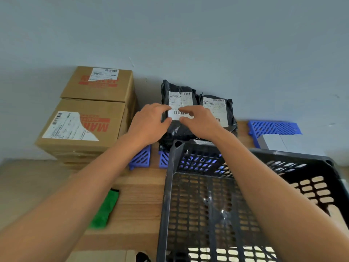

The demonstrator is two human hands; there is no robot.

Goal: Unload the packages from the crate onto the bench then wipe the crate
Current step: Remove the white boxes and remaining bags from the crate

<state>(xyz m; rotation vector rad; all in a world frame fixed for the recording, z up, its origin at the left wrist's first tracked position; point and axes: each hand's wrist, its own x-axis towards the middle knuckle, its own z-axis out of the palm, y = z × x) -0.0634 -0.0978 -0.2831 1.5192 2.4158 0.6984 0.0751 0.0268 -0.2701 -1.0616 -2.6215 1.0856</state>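
Note:
A black perforated crate (207, 195) stands on the wooden bench (139, 195) at the lower right, with nothing inside it. Just behind it, against the wall, lie two black bagged packages with white labels, one on the left (181, 87) and one on the right (217, 108). My left hand (149, 123) and my right hand (200, 121) reach over the crate to the left package. Their thumbs and forefingers are loosely curved, with the tips on its label and nothing pinched between them. A green cloth (104, 210) lies on the bench at the left.
Two brown cardboard boxes, one at the back (100, 84) and one in front (81, 127), stand stacked at the left by the wall. Blue slatted plastic pieces lie under the packages (140, 159) and at the far right (273, 127). The grey wall (188, 35) closes off the back.

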